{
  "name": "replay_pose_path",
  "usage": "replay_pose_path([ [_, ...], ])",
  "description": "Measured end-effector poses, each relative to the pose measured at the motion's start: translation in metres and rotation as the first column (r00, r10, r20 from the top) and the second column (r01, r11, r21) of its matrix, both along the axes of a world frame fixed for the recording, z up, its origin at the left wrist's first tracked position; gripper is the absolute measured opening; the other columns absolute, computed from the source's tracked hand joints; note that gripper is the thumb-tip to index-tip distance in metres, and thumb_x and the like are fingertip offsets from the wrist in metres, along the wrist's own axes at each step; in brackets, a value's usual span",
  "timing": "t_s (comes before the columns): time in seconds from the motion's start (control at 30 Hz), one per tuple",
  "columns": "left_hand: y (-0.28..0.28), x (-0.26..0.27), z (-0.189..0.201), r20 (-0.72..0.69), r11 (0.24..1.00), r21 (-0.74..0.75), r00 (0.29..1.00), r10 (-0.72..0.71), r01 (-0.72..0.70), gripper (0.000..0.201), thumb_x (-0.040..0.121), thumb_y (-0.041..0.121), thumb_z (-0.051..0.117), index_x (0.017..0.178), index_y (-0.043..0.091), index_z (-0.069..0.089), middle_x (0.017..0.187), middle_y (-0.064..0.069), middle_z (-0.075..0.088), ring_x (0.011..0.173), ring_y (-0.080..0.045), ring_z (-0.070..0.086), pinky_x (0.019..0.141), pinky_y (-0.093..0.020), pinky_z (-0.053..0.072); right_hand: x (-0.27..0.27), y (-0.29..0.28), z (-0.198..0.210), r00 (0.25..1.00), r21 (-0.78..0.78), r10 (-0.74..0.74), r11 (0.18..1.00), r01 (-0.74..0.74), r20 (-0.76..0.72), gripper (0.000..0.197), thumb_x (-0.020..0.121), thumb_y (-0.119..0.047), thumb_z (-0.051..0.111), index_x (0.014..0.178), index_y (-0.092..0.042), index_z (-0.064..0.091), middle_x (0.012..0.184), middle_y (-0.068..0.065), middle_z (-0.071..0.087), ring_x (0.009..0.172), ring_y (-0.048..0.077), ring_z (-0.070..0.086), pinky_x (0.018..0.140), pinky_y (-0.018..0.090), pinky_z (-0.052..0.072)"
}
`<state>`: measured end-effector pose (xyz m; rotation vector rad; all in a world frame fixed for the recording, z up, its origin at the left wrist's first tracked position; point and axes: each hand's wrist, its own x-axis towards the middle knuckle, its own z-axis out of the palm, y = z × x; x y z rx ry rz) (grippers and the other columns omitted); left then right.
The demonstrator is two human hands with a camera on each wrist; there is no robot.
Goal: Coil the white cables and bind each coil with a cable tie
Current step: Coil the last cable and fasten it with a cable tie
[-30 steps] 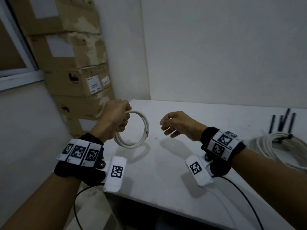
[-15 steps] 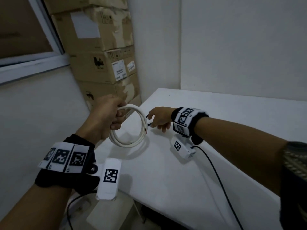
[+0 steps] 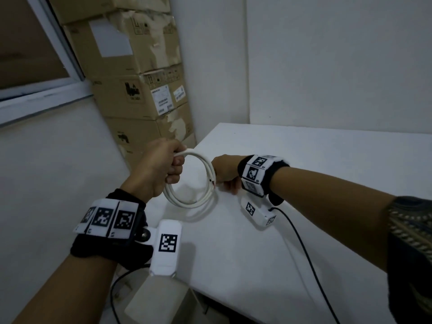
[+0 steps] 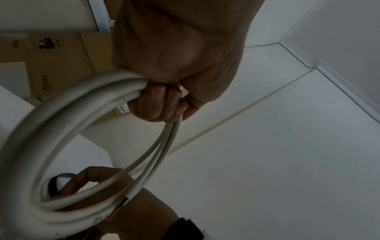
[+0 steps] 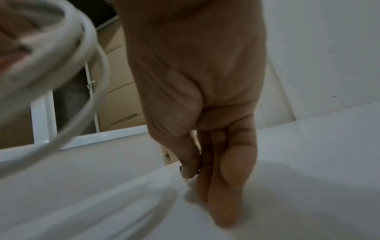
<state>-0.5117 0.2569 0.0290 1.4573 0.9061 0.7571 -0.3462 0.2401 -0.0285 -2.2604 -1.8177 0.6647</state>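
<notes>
My left hand (image 3: 168, 169) grips a white cable coil (image 3: 187, 204) at its top and holds it upright over the table's (image 3: 315, 174) left corner. The left wrist view shows my fingers (image 4: 156, 104) curled round the coil's (image 4: 51, 116) strands; a cut end shows at its lower right. My right hand (image 3: 224, 171) reaches down behind the coil to the tabletop. Its thumb and fingertips (image 5: 224, 162) pinch a thin dark strip, which looks like a black cable tie (image 4: 61, 175). In the right wrist view the coil (image 5: 90, 40) is blurred at upper left.
Stacked cardboard boxes (image 3: 140, 94) stand against the wall just left of the table corner, below a window frame (image 3: 46, 94). The table's left edge runs right under the coil. A black wire (image 3: 304, 242) trails from my right wrist across the tabletop.
My head has turned left, so the cable pile at the right has left the view. My right hand has moved from mid-table to the far corner behind the coil and closed on the dark strip.
</notes>
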Motion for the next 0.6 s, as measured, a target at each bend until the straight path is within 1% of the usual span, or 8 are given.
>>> replay_pose_path([
  [0.03,-0.003,0.004,-0.001,0.004,1.000,-0.003,1.000,-0.010,0.010,0.022,0.089,0.006,0.040,0.069,0.014,0.039,0.045,0.003,0.031,0.033,-0.008,0.020,0.035,-0.013,0.017,0.007,-0.010,0.005,1.000,0.004,0.008,1.000,-0.008,-0.010,0.012,0.088,-0.011,0.060,0.077,-0.013,0.056,0.084,0.011,0.068,0.063,0.024,0.064,0.043,0.023,0.051],
  [0.1,-0.012,0.014,-0.001,0.008,0.999,0.000,0.999,-0.041,0.041,0.025,0.089,0.007,0.040,0.067,0.016,0.035,0.047,0.002,0.030,0.033,-0.008,0.019,0.035,-0.013,0.017,0.023,-0.037,0.018,0.995,0.031,-0.020,0.999,0.023,-0.096,0.006,0.089,-0.005,0.058,0.084,-0.004,0.057,0.086,0.018,0.068,0.071,0.034,0.068,0.053,0.028,0.059],
  [0.17,-0.024,0.028,-0.001,0.007,0.998,0.013,0.998,-0.064,0.064,0.026,0.089,0.007,0.039,0.066,0.017,0.033,0.048,0.002,0.030,0.033,-0.008,0.019,0.035,-0.014,0.017,0.038,-0.071,0.034,0.972,0.127,-0.096,0.984,0.125,-0.215,0.007,0.087,-0.005,0.061,0.093,-0.001,0.060,0.085,0.020,0.069,0.072,0.033,0.070,0.061,0.038,0.061],
  [0.2,-0.032,0.035,-0.001,0.013,0.997,0.013,0.997,-0.071,0.071,0.026,0.089,0.007,0.039,0.066,0.017,0.034,0.048,0.002,0.030,0.033,-0.008,0.019,0.035,-0.014,0.016,0.047,-0.090,0.040,0.960,0.201,-0.123,0.964,0.176,-0.251,0.009,0.087,-0.007,0.064,0.094,-0.003,0.062,0.081,0.016,0.069,0.071,0.029,0.071,0.061,0.038,0.061],
  [0.27,-0.049,0.053,-0.001,0.024,0.995,0.006,0.995,-0.097,0.097,0.026,0.089,0.007,0.040,0.066,0.017,0.035,0.046,0.003,0.031,0.033,-0.008,0.019,0.036,-0.013,0.016,0.063,-0.131,0.050,0.933,0.364,-0.153,0.890,0.273,-0.325,0.008,0.086,-0.011,0.065,0.091,-0.005,0.066,0.074,0.006,0.069,0.068,0.021,0.071,0.058,0.033,0.060],
  [0.4,-0.089,0.095,0.001,0.028,0.988,-0.008,0.987,-0.156,0.157,0.023,0.088,0.006,0.043,0.067,0.016,0.038,0.044,0.003,0.034,0.033,-0.010,0.021,0.036,-0.015,0.017,0.086,-0.218,0.062,0.875,0.584,-0.202,0.676,0.450,-0.440,0.008,0.088,-0.009,0.061,0.082,-0.007,0.066,0.075,0.009,0.066,0.070,0.019,0.068,0.054,0.031,0.058],
  [0.53,-0.138,0.141,0.003,0.022,0.971,-0.001,0.971,-0.238,0.238,0.024,0.086,0.004,0.044,0.065,0.015,0.038,0.048,0.001,0.033,0.035,-0.011,0.021,0.037,-0.016,0.017,0.097,-0.295,0.062,0.898,0.712,-0.249,0.548,0.439,-0.363,0.018,0.088,-0.009,0.060,0.076,-0.021,0.056,0.073,0.004,0.061,0.068,0.020,0.062,0.058,0.031,0.053],
  [0.6,-0.162,0.163,0.004,0.016,0.959,-0.004,0.959,-0.283,0.284,0.025,0.085,0.003,0.043,0.064,0.015,0.038,0.049,0.000,0.032,0.035,-0.011,0.021,0.037,-0.016,0.016,0.099,-0.326,0.059,0.900,0.734,-0.250,0.520,0.436,-0.357,0.024,0.087,-0.010,0.062,0.077,-0.027,0.048,0.072,0.000,0.059,0.065,0.020,0.058,0.061,0.030,0.048],
])
